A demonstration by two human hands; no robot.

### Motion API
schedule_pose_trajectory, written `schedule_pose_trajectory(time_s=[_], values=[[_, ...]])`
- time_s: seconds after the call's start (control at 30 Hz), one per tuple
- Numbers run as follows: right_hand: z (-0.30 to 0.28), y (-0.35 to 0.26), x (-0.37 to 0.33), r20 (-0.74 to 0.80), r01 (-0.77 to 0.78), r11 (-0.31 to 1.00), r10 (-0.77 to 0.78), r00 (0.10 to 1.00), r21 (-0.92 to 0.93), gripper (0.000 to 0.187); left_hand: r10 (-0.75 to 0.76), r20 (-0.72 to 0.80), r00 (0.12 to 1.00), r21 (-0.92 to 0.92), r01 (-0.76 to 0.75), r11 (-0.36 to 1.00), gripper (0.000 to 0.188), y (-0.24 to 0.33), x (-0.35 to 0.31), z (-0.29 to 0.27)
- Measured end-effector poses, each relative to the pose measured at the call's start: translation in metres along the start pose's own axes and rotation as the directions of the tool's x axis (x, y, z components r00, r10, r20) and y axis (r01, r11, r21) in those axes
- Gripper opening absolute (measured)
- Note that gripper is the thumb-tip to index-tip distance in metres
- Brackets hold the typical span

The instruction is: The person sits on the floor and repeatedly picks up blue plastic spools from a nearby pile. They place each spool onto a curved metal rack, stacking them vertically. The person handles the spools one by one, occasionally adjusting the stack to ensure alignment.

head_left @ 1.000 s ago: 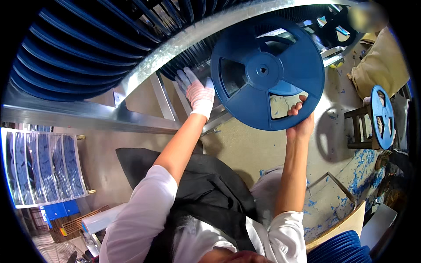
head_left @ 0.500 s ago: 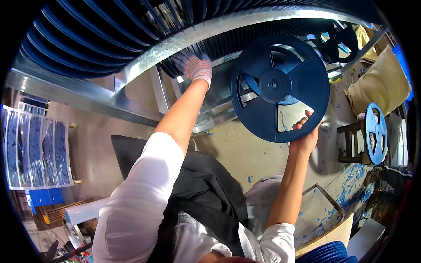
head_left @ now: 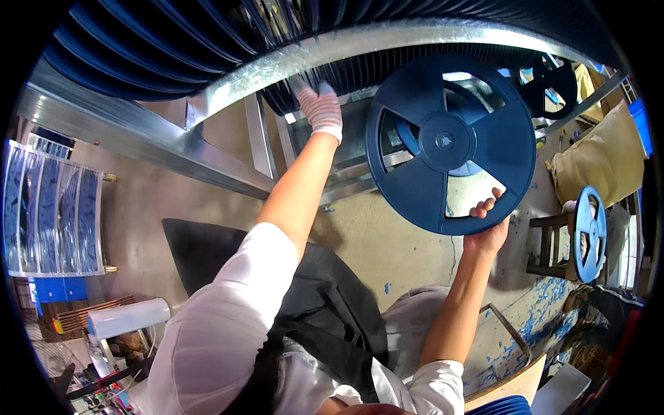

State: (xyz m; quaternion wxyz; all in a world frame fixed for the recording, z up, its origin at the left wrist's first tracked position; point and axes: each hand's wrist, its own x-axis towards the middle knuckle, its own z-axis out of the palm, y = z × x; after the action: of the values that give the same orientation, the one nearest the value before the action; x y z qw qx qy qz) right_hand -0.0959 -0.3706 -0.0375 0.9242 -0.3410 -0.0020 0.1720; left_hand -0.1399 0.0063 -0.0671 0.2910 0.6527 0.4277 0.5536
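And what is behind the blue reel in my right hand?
Through openings in the blue reel, I see a curved blue part, floor and metal frame. Solid spokes cover the rest; whether that part is separate, I cannot tell.

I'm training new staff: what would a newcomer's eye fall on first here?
Probably the large blue reel, right of centre, held at its lower rim by the bare right hand. Next, rows of dark blue discs, upper left, and the gloved left hand near the metal rail.
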Motion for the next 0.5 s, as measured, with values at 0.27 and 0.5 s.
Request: schedule_pose_trajectory(time_s=[0.27,0.5], values=[[0.044,0.027,0.037,0.173,-0.323,0.94,0.302,0.937,0.108,0.021,-0.257,0.073,0.964,-0.626,0.245,0.74,0.063,-0.03,0.013,-0.015],[0.097,0.035,0.068,0.221,-0.283,0.956,0.293,0.93,-0.074,0.03,-0.278,0.465,0.841,-0.835,0.521,0.179,0.057,-0.02,0.007,-0.039]])
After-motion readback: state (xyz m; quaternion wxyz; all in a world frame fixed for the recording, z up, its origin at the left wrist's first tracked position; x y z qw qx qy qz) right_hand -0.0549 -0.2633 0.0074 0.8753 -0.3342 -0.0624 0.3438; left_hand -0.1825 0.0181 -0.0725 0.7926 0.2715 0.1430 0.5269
